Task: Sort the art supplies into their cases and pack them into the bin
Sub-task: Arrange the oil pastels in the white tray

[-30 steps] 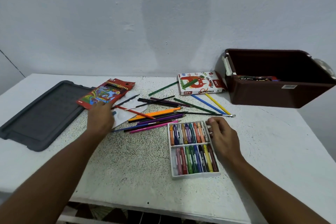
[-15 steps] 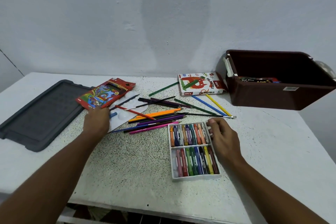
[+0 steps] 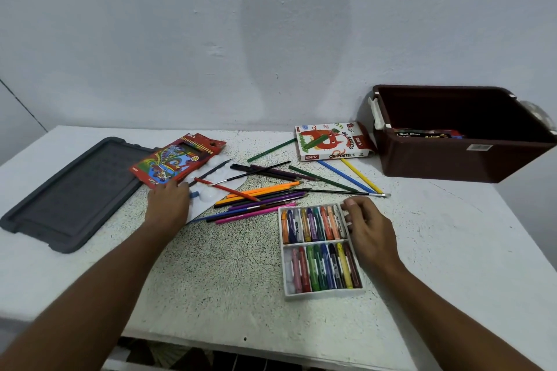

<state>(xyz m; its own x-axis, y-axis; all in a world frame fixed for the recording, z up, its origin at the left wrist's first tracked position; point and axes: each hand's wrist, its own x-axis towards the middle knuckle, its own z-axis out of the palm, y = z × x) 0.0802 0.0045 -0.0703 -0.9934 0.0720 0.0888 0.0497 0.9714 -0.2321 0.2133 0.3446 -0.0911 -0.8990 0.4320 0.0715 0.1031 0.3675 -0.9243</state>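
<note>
Early stage: pastel tray [image 3: 320, 253] filled, uncased; pencils [image 3: 265, 194] loose on worktop [image 3: 229, 274]. Left hand [image 3: 168, 208] flat, spread by pencil box [image 3: 177, 160]; right hand [image 3: 370, 229] curled against tray edge, grip unclear. Bin [image 3: 464, 159] nearly unpacked.

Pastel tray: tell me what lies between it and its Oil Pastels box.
Loose coloured pencils and a thin paintbrush lie across the table between the pastel tray and the Oil Pastels box. The right hand touches the tray's far right corner.
</note>
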